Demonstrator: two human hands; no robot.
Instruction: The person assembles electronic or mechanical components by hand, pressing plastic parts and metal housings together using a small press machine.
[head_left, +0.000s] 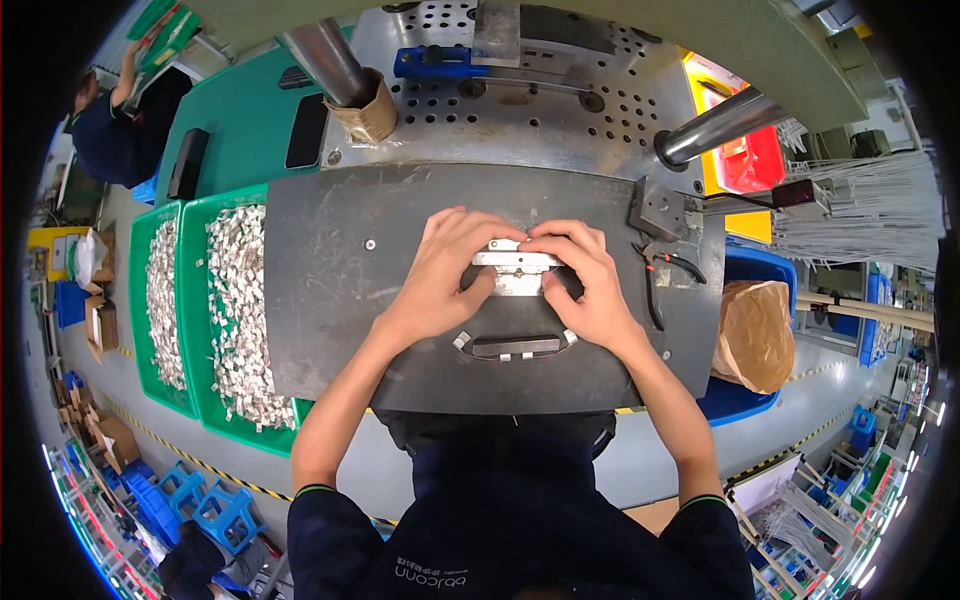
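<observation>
My left hand and my right hand grip a silvery metal block from both sides, at the middle of the dark work board. Fingers curl over its far edge, while the thumbs press at its near side. A paler flat plate shows between the thumbs. What the far fingertips touch is partly hidden. Nearer to me lies a black bar, with several small metal pieces along its front and ends.
Pliers with dark handles lie right of my right hand, below a dark metal block. Green bins of small metal pieces stand left. Press columns rise behind. A blue bin with brown paper stands right. Another person works far left.
</observation>
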